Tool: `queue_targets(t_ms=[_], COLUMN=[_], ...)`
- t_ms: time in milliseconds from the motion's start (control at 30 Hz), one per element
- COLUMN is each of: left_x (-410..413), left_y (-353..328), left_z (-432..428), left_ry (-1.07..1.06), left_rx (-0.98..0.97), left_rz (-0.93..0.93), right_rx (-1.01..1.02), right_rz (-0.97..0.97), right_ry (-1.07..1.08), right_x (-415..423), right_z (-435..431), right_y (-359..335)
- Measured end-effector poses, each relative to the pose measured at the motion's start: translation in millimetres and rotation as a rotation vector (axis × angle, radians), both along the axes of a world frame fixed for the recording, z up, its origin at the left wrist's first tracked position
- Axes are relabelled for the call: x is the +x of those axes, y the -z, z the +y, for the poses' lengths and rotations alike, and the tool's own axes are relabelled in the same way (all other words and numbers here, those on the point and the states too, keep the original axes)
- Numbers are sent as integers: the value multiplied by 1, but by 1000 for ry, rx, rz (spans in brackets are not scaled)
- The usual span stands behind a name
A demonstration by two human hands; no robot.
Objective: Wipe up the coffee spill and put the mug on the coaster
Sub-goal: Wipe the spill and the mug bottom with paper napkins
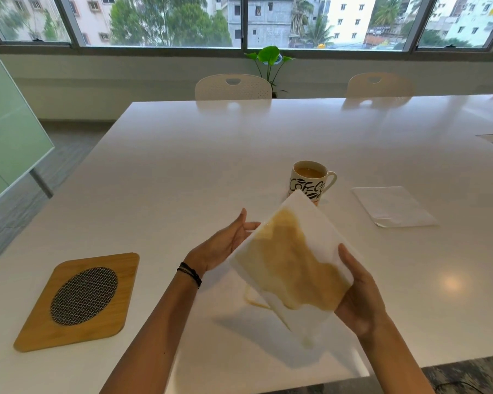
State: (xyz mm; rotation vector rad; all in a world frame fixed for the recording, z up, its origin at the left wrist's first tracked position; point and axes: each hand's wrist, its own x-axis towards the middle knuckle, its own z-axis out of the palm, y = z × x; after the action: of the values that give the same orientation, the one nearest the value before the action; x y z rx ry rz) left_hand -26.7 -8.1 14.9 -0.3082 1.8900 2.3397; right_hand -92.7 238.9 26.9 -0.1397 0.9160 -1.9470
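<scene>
I hold a white paper napkin (293, 260) up above the table, its face soaked with a large brown coffee stain. My left hand (225, 245) grips its left edge and my right hand (359, 291) grips its right edge. Thin brown streaks of coffee spill (253, 301) remain on the white table (182, 172) just below the napkin. A white mug (309, 179) printed "Coffee" stands upright behind the napkin, filled with light brown coffee, handle to the right. The wooden coaster (80, 300) with a woven oval centre lies at the near left.
A folded clean white napkin (393, 206) lies to the right of the mug. Two white chairs (233, 87) stand at the table's far side below the windows, with a potted plant (269, 59) behind. A glass board (9, 132) leans at the left. The table's near edge is close to me.
</scene>
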Motion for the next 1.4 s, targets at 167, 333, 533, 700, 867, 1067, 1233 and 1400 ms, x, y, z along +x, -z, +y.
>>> queue_targets(t_ms=[167,333,533,700,867,1067,1233,1400], left_x=[-2,-9,-16,-17,-16,-16,-15,-14], left_y=[-2,5,11,11,11,10,7,3], left_z=[8,15,16,14,14,14,15,14], left_ry=[86,-6,-148,-153,-148,-170,-178,-151], left_rx=[97,147,144,158,215,323,375,433], left_rz=[33,64,5,-26,-50,-13,42,61], right_rx=[-102,-90,103,249,256,421,621,720], right_rz=[-27,-61,130,398,865,1799,2095,2147], right_ry=[165,221,345,373,252,46,-105,-179], right_x=[-14,-24,-28,-28,-22,-18,-13,-11], right_z=[-11,-21,-30,-35,-36,-40,-46,-49], right_y=[-1,6,14,16,16,20,29,29])
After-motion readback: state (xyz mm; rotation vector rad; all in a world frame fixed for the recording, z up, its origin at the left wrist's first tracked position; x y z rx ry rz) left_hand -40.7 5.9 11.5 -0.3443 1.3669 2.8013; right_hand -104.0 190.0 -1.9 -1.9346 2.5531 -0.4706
